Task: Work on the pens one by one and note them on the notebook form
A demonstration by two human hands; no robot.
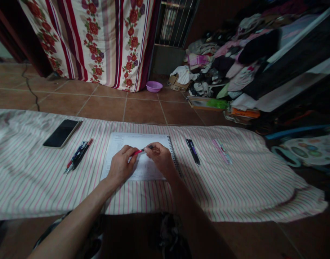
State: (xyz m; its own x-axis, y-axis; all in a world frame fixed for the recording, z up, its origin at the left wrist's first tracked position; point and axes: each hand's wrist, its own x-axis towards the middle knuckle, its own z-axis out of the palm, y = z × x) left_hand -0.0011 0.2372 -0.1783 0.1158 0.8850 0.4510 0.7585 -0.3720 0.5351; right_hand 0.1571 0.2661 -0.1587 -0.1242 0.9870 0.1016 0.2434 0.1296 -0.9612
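Note:
Above an open spiral notebook (146,173), a pen with a pink-red barrel and dark end (139,151) is held level between both hands. My left hand (121,163) pinches its pink-red end. At the dark end, the fingertips of my right hand (161,158) are closed on the pen. Right of the notebook lie dark pens (193,151), and farther right are pink and pale pens (221,151). On the left rests a bundle of several pens (78,156), with a dark-screened phone (61,133) behind it.
A striped cloth (235,187) covers the low surface. Beyond it are a tiled floor (105,104), a purple basin (154,86) and a floral curtain (105,43). Piled clothes (208,61) fill the back right, and a pale blue-rimmed chair (302,151) stands at the right.

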